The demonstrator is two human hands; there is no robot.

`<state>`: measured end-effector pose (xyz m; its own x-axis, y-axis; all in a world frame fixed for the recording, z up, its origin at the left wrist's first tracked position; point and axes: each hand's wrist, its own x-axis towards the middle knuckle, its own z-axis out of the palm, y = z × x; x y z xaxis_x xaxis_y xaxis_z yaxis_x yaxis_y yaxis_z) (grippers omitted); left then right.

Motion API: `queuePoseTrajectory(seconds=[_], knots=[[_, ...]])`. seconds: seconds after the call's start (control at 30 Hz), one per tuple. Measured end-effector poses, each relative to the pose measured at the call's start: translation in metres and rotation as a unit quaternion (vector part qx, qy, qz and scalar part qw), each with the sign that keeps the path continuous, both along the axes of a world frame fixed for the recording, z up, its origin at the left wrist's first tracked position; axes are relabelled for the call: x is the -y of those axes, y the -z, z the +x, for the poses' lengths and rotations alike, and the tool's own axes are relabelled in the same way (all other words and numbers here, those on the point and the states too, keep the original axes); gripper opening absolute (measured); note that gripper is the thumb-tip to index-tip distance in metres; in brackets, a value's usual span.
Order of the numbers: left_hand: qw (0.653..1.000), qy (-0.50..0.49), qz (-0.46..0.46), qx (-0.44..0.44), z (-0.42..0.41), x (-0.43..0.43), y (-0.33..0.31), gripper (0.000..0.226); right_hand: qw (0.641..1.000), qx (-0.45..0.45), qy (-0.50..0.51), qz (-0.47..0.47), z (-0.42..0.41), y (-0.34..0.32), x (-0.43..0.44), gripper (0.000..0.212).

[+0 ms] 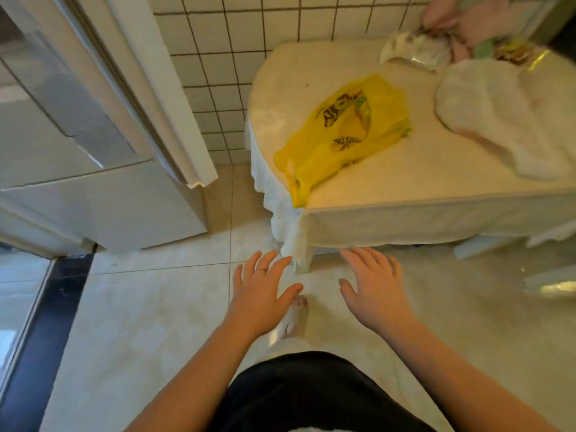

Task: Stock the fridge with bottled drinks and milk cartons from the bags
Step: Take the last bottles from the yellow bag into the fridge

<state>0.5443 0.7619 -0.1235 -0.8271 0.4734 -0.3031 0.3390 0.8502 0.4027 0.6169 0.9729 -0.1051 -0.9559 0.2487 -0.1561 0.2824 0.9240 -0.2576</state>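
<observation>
Fingers (pixel 269 258) of both hands are held straight and spread apart, with nothing gripped: the left hand (pixel 261 297) and the right hand (pixel 375 294) are stretched palm-down over the floor (pixel 149 313), just short of the near edge of the worktop (pixel 405 185). A thin ring (pixel 261 270) is worn on one left finger. On the worktop, which is rounded at its left end and draped in a pale, lace-edged cloth (pixel 290 222), a yellow bag (pixel 343 132) is laid flat; it is of thin, crinkled, half-transparent plastic printed with dark marks, and one corner is hung over the near edge. What it holds cannot be made out. To its right a white bag (pixel 498 113) is seen, fuller and softly rumpled, with something pinkish showing faintly through its skin; its contents cannot be told either. Behind the bags, a crumpled clear wrapper (pixel 417 51) and blurred pink and green shapes (pixel 486 20) are set against the wall (pixel 224 57), which is faced with small square white tiles and dark grout. The fridge (pixel 93 207) is stood at the left, well apart from the bags, white and glossy with smooth flat panels; whether its door is ajar cannot be judged. The floor is laid with large, pale, polished tiles; a bare foot (pixel 297 319) is seen between the hands and dark shorts (pixel 311 394) below them.
</observation>
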Motion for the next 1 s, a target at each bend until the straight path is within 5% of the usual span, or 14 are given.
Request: queuePoseTrajectory(seconds=[0.33, 1.0], knots=[[0.995, 0.073, 0.057, -0.024, -0.113, -0.157, 0.012, 0.058, 0.998, -0.015, 0.059, 0.018, -0.079, -0.004, -0.137, 0.055], [0.995, 0.039, 0.087, 0.011, -0.261, -0.321, 0.011, 0.064, 0.994, -0.011, -0.111, 0.019, -0.351, -0.022, -0.336, 0.064]])
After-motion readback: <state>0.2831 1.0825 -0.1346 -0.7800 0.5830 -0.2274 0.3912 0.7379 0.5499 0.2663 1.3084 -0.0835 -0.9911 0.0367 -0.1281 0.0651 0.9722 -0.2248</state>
